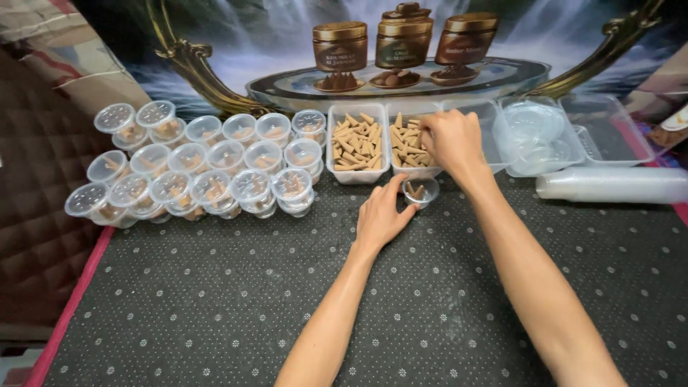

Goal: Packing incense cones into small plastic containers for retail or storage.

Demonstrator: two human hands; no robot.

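Observation:
My left hand (380,215) rests on the dotted grey mat (215,301) and grips a small clear plastic cup (418,192) between thumb and fingers; the cup holds a few tan cone-shaped pieces. My right hand (450,140) reaches into the right of two white rectangular tubs (408,172), fingers bunched among the tan cones (405,143); what it pinches is hidden. The left tub (356,175) is also full of cones.
Several lidded clear cups (215,165) with cones stand stacked at the left. Empty clear containers (609,129) and loose lids (534,136) sit at the right, with a lying sleeve of cups (613,185). A printed backdrop with brown jars (401,43) stands behind.

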